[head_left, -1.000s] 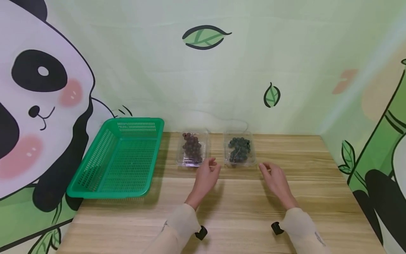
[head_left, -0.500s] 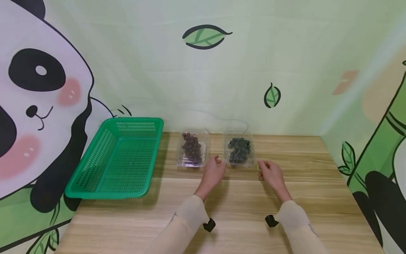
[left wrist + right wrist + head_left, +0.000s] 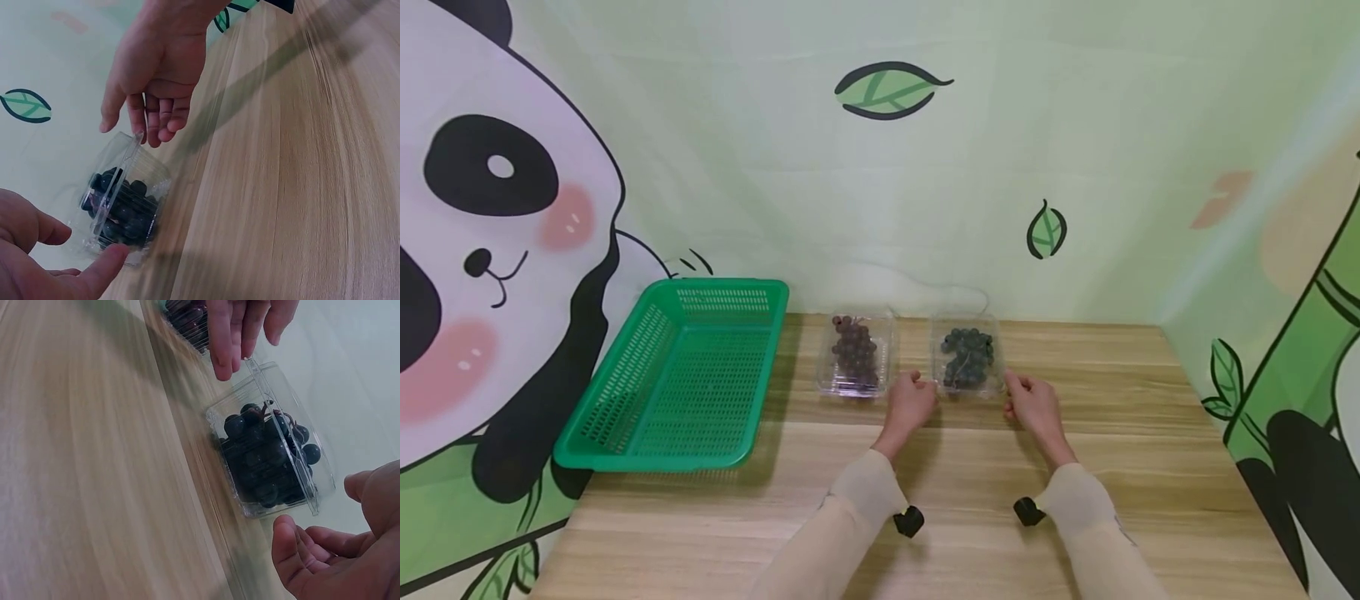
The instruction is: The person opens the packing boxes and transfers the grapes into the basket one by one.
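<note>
A clear plastic clamshell box of dark grapes stands on the wooden table between my hands. In the head view my left hand is at its near left corner and my right hand at its near right corner. The left wrist view has the left hand with thumb and finger apart beside the box; whether a fingertip touches it I cannot tell. From the right wrist, the right hand shows loosely bent fingers just off the lid's corner. Neither hand grips anything. The lid looks closed over the grapes.
Left of this box stands a second clear box with reddish grapes, close to the left hand. Farther left is a green plastic basket with slotted sides. A panda-print cloth hangs behind the wooden table.
My left hand has moved right, from near the reddish grapes to the dark-grape box. The right hand has moved slightly left, closer to the same box. Both boxes have stayed put.
</note>
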Available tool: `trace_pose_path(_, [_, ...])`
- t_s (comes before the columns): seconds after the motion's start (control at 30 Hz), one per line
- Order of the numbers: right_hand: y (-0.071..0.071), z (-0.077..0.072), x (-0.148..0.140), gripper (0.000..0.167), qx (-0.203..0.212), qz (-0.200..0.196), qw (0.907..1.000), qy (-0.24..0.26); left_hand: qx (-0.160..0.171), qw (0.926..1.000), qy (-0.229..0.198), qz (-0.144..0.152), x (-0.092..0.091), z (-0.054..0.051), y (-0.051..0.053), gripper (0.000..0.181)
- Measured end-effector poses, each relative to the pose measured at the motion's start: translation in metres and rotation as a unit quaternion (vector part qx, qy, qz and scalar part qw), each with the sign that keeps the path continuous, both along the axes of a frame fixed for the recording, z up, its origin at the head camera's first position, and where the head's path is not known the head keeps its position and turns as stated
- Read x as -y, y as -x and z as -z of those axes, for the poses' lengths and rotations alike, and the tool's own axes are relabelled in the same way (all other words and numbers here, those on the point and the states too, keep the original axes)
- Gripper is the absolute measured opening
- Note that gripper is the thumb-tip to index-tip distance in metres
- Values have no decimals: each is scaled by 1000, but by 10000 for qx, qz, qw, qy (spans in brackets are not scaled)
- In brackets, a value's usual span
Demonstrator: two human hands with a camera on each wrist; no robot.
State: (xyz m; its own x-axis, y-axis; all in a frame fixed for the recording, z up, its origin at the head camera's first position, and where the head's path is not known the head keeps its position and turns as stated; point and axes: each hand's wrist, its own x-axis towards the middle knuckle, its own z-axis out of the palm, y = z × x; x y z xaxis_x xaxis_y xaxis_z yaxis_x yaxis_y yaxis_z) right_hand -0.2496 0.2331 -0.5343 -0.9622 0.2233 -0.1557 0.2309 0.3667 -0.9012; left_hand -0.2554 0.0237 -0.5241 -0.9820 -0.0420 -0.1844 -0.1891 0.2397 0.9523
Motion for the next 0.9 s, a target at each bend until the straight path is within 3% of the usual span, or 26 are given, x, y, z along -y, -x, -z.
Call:
trace_pose_path(0.4, [8, 2, 8, 49, -49, 40, 9999, -95, -171, 9983, -285, -487, -7, 9, 5, 37])
trace_pose_path(0.63, [8, 8, 9, 48, -29, 63, 10000, 48, -16, 9962, -663, -563, -9, 10, 4, 31])
trace_pose_path(0.9, [7, 4, 9, 47, 152, 13, 9992, 381, -101, 9942, -877, -617, -10, 15, 8, 28])
